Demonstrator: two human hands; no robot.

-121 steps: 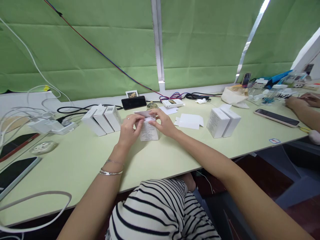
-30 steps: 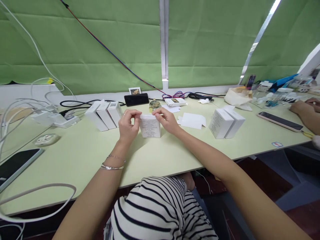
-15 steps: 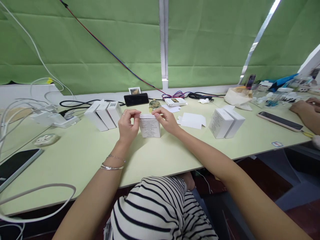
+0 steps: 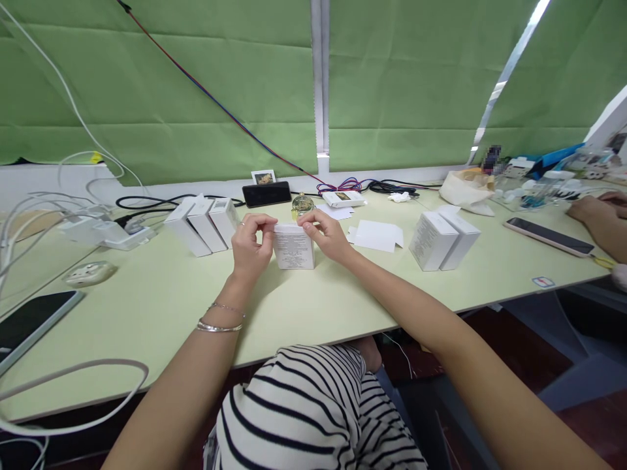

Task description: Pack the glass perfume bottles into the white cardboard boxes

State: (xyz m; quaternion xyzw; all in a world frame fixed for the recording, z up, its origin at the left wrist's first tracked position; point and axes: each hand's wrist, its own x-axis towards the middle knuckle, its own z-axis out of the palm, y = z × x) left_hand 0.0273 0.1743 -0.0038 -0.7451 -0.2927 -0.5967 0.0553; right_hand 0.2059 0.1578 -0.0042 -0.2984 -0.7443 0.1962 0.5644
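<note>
A small white carton (image 4: 294, 250) with printed text on its near face stands upright on the pale table in front of me. My left hand (image 4: 253, 243) pinches its top left corner, fingers bent and closed. At the top right corner, my right hand (image 4: 325, 234) grips the upper edge with thumb and fingers together. Just behind the carton stands a glass bottle (image 4: 302, 205) with yellowish tones, partly hidden. Right of it lies a flat white card sheet (image 4: 377, 235) with folded tabs.
Three white cartons (image 4: 203, 225) lean together at left; two more cartons (image 4: 443, 240) stand at right. A phone (image 4: 267, 194) rests at the back. Cables and chargers (image 4: 115, 232) crowd the left side. Another person's hand (image 4: 597, 212) is at far right, near a second phone (image 4: 548, 236).
</note>
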